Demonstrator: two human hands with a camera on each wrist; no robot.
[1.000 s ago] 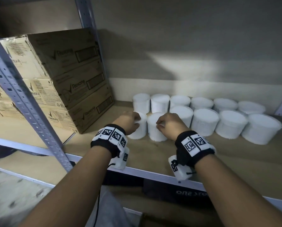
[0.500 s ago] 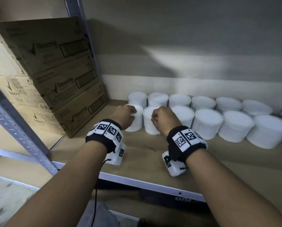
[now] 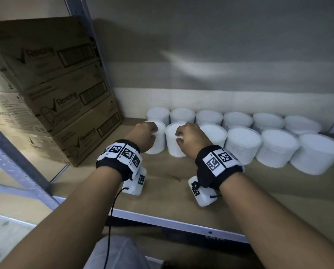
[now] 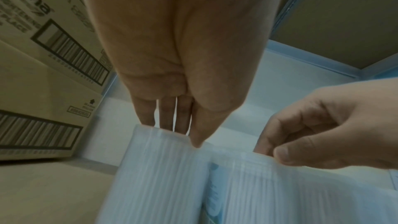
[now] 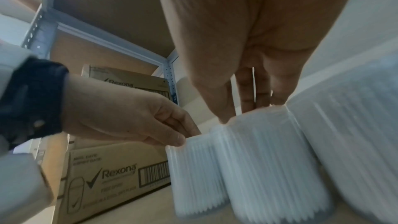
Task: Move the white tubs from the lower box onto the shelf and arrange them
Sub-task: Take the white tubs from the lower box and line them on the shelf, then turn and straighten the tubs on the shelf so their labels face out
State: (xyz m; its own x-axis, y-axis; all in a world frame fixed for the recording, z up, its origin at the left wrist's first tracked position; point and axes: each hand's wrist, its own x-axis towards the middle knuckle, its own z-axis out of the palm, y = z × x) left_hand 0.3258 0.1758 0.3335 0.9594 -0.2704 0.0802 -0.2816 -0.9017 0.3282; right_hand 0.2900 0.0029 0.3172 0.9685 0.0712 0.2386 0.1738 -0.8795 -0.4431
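Brown shelf board (image 3: pixel 181 193) carries two rows of white tubs (image 3: pixel 241 144) along its back wall, right of the stacked Rexona cartons (image 3: pixel 65 113). I see my left hand (image 3: pixel 143 135) pinching the front row's leftmost tub (image 3: pixel 158 140) at its rim, my right hand (image 3: pixel 191 140) seemingly gripping the neighbouring tub (image 3: pixel 175 144).

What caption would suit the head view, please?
Left hand and right hand each grip a white tub on the shelf beside stacked cardboard boxes.
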